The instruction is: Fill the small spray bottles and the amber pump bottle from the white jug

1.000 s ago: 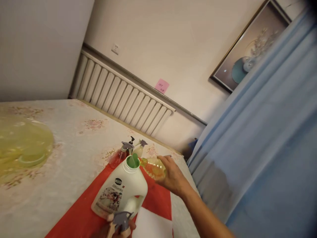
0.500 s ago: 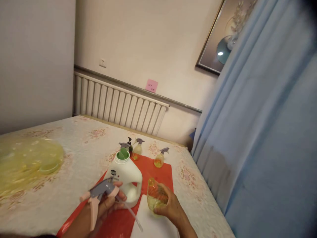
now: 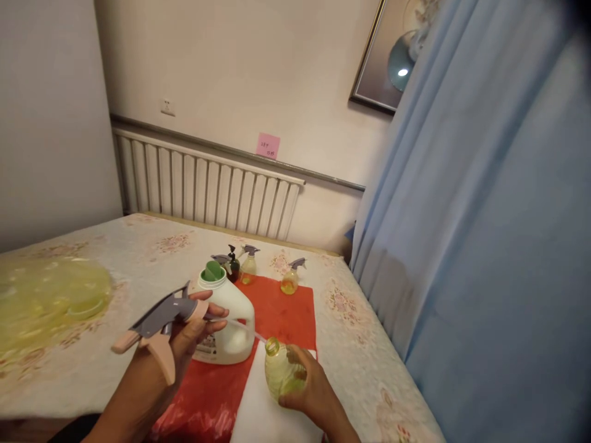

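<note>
While left hand (image 3: 188, 339) grips plastic sprayer (image 3: 159, 317); right hand (image 3: 314, 386) cups rounded translucent bottle (image 3: 276, 374).

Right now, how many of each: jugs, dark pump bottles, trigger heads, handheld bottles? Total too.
Jug: 1
Dark pump bottle: 1
Trigger heads: 4 (one loose, in the left hand)
Handheld bottle: 1 (right hand)
Total: 7
</note>
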`<action>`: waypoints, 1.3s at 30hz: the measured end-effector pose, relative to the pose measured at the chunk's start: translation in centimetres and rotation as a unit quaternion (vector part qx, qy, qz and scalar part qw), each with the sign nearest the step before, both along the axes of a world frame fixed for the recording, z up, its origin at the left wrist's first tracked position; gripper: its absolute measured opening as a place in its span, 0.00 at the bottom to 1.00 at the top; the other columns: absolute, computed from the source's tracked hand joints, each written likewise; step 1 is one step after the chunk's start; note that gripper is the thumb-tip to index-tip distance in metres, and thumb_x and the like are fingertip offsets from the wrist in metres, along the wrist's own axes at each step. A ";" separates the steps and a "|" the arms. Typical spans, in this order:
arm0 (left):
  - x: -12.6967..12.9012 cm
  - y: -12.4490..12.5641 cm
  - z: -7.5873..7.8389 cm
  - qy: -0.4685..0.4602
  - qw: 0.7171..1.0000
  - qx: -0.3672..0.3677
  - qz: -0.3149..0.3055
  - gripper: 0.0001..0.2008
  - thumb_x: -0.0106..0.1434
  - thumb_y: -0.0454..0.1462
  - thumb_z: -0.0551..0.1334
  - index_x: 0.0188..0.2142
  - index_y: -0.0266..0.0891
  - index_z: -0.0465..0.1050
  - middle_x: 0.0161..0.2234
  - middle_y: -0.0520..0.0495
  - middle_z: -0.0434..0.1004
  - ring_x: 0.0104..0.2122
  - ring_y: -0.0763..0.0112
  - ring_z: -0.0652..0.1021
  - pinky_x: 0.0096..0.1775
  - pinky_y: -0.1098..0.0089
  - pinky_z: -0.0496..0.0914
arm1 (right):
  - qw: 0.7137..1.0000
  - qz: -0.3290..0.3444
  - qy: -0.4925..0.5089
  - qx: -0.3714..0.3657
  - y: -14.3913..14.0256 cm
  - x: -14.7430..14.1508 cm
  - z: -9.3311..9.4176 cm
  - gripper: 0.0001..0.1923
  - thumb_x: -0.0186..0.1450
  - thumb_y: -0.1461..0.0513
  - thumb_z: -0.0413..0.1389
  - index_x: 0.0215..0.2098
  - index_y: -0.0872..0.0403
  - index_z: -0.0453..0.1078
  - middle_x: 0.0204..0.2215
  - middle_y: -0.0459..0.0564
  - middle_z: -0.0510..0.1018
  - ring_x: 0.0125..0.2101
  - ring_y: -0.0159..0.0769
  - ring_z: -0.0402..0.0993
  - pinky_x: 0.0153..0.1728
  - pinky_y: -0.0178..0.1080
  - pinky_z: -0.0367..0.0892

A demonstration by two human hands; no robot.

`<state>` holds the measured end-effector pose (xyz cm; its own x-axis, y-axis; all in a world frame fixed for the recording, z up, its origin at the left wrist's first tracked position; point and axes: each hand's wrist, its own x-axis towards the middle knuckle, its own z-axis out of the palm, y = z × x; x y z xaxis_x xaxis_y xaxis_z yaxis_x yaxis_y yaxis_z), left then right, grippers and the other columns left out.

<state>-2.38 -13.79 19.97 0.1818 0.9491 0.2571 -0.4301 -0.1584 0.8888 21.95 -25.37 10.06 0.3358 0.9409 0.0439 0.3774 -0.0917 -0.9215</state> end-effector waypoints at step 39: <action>2.1 -0.2 -3.9 0.204 0.931 -0.009 -0.303 0.19 0.60 0.47 0.66 0.49 0.45 0.78 0.46 0.42 0.83 0.54 0.48 0.75 0.58 0.50 0.66 | 0.990 0.047 0.123 0.039 -0.7 -6.0 2.7 0.39 0.36 0.66 0.72 0.48 0.51 0.73 0.44 0.49 0.77 0.44 0.46 0.75 0.44 0.43 0.71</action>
<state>-0.23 -14.01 16.06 0.7645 0.6438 0.0335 -0.0614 0.0209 0.9979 15.91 -26.02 12.75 0.2561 0.9655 0.0463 0.1439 0.0092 -0.9895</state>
